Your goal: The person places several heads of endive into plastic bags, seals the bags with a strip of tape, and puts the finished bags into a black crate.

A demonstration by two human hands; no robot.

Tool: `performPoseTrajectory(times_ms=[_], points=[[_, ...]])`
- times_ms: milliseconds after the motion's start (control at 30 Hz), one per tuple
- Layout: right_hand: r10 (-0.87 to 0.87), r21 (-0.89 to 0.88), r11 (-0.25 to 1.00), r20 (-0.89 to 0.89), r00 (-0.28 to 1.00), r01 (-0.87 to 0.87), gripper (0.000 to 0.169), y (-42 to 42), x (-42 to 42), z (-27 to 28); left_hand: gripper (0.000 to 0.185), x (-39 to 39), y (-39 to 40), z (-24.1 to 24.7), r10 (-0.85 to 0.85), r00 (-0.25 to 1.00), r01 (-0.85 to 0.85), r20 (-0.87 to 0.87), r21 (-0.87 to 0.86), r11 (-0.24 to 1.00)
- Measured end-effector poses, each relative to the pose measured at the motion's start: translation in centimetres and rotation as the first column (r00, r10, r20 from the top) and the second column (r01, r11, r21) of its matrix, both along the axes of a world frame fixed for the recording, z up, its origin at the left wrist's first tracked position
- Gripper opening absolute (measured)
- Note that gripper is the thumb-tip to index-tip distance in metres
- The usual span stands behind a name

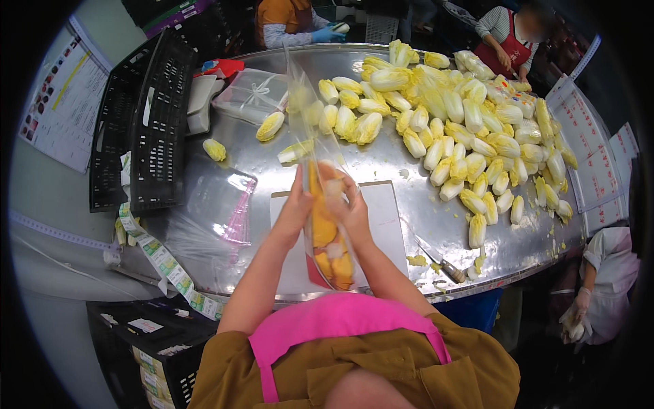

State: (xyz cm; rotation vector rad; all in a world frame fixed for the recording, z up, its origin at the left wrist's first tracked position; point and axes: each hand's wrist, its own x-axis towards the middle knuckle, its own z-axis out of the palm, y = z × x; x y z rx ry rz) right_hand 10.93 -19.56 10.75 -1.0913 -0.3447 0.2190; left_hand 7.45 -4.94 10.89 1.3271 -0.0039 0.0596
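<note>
Both my hands hold a clear plastic bag (318, 148) above a white board (386, 214) at the table's near edge. My left hand (296, 209) grips the bag's left side, and my right hand (352, 207) grips the right side. The lower part of the bag bears a yellow and orange print; motion blurs it, and I cannot tell what is inside. Just beyond my hands lies a small napa cabbage (295, 152). A knife with a wooden handle (453, 271) rests to the right of the board. Flat plastic bags (214, 204) are spread on the left.
Many napa cabbages (475, 148) are heaped across the right of the steel table (378, 158). Black crates (158, 128) and a scale (200, 105) stand at left. A strip of labels (166, 263) hangs over the near edge. Co-workers (288, 25) stand across the table and at right.
</note>
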Motion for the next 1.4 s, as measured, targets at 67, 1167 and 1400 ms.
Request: performPoseTrajectory(times_ms=[67, 1167, 1400], points=[[0.254, 0.434, 0.894, -0.28, 0.926, -0.114, 0.072, -0.3, 0.3, 2.3, 0.096, -0.7, -2.1, 0.4, 0.118, 0.99, -0.116, -0.071, 0.031, 0.993], [0.018, -0.223, 0.975, 0.12, 0.993, 0.009, 0.087, 1.6, 0.8, 0.0, 0.083, -2.0, 1.2, 0.1, 0.187, 0.975, -0.216, -0.121, -0.311, 0.926], [-0.095, -0.483, 0.851, 0.243, 0.965, 0.205, 0.088, 3.8, 3.3, -1.2, 0.079, -5.3, -6.0, -3.7, -0.151, 0.924, 0.0, -0.352, -0.393, 0.919]])
